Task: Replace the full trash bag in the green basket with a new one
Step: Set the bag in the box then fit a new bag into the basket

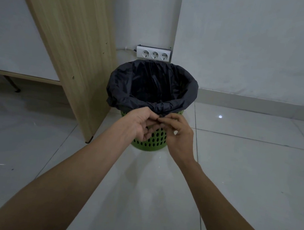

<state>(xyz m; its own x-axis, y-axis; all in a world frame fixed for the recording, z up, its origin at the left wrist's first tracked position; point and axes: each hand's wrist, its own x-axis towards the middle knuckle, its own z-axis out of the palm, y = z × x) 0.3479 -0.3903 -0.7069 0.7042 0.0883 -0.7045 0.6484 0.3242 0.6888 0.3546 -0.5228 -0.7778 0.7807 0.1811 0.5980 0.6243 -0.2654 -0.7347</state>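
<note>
A green perforated basket (151, 142) stands on the tiled floor against the wall. A black trash bag (150, 83) lines it, its edge folded down over the rim. At the near rim the bag is gathered into a small bunch. My left hand (141, 121) and my right hand (177, 134) meet at that bunch, fingertips pinching the black plastic from either side. The inside of the bag looks dark; I cannot tell what it holds.
A tall wooden panel (71, 42) leans or stands just left of the basket. A white triple power socket (153, 54) sits on the wall right behind it. White tiled floor (244, 170) spreads to the right and near side.
</note>
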